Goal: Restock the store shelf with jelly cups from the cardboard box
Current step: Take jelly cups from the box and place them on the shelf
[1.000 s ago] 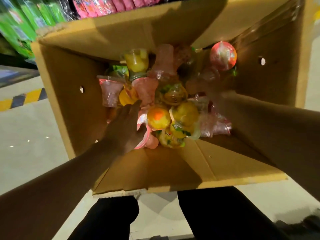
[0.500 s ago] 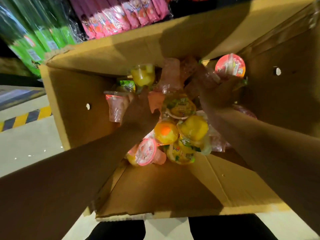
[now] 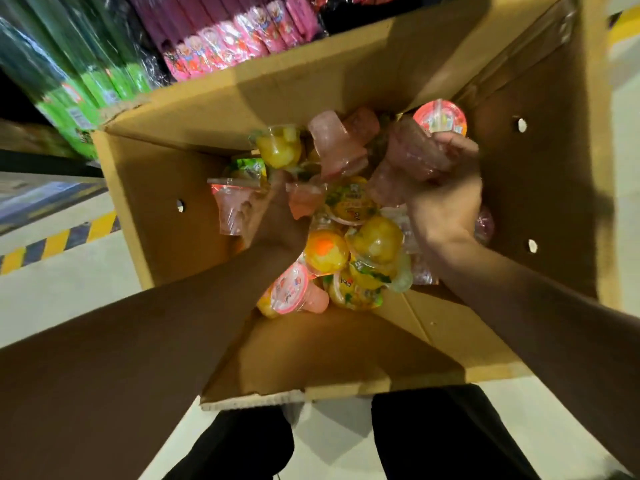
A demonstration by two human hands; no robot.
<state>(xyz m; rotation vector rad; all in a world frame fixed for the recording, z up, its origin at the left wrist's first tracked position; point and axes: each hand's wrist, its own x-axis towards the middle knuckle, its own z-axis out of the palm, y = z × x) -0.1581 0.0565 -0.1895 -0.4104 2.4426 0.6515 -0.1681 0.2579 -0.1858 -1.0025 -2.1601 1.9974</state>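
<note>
Head view, right hand (image 3: 440, 206) grip pinching pink jelly cup (image 3: 414, 157), left hand (image 3: 277, 216) (grip unclear) amid cups, cardboard box (image 3: 156, 188).

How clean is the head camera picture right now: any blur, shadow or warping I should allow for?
Head view: the shelf packets at top are streaked with motion blur; the cardboard box walls bow from the wide lens; the left hand and forearm sit in deep shadow, the right hand is brighter; the jelly cups mid-box are lit and fairly sharp.
</note>
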